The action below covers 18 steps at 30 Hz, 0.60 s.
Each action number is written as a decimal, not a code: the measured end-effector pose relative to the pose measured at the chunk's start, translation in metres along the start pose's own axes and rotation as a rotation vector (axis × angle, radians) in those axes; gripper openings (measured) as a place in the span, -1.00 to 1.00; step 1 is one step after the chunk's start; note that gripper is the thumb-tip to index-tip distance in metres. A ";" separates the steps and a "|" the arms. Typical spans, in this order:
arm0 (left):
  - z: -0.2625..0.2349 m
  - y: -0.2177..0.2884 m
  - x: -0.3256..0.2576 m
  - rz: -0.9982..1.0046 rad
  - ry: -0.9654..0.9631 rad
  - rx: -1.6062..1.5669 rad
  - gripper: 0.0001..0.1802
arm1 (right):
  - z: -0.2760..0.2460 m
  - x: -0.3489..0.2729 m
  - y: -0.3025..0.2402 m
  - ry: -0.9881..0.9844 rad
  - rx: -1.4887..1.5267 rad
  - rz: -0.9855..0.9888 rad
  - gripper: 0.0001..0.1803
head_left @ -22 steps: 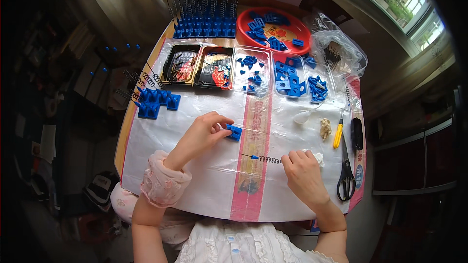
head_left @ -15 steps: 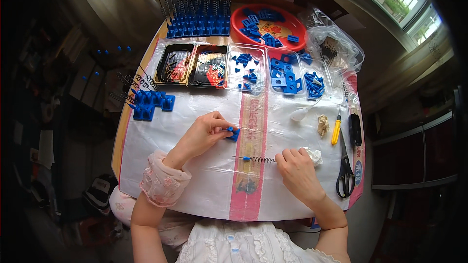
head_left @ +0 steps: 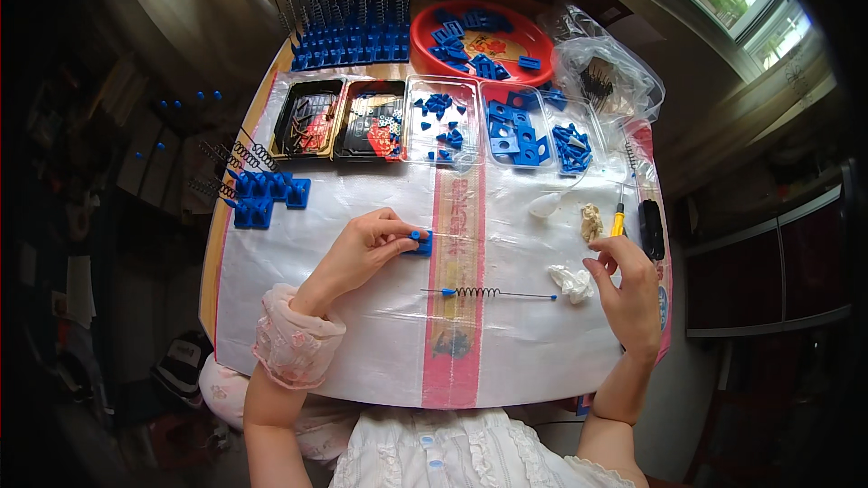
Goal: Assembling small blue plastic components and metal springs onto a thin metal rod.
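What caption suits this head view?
Left hand pinches a small blue block; right hand hovers beside a spring-wrapped rod.

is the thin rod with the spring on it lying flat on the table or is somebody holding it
Lying flat. The rod with the spring rests on the plastic sheet between the hands; neither the left hand nor the right hand touches it.

Single head-worn fisheye view, looking steeply down from above the table (head_left: 271,370); near edge at frame bottom, far edge toward window. Close range; rim bends outward.
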<state>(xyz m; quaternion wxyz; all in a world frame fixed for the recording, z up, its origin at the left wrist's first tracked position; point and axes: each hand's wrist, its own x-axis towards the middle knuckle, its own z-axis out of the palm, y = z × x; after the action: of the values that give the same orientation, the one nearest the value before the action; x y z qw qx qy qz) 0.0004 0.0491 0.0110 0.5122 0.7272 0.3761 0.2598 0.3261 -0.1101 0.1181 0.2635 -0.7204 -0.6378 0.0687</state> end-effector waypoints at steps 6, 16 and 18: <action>0.000 -0.004 0.001 0.015 -0.021 -0.007 -0.80 | -0.001 -0.001 0.004 -0.071 0.067 0.027 -0.80; 0.007 -0.009 0.000 0.056 0.033 0.000 -0.85 | 0.045 0.051 0.034 -0.114 0.274 0.081 -0.49; 0.008 -0.011 0.000 0.067 0.038 -0.008 -0.85 | 0.056 0.058 0.039 -0.117 0.230 0.045 -0.49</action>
<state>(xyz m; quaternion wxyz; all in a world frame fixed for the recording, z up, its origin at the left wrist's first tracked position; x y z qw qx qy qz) 0.0035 0.0471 -0.0020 0.4989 0.7322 0.3600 0.2923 0.3465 -0.0406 0.0657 0.3050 -0.6943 -0.6238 0.1892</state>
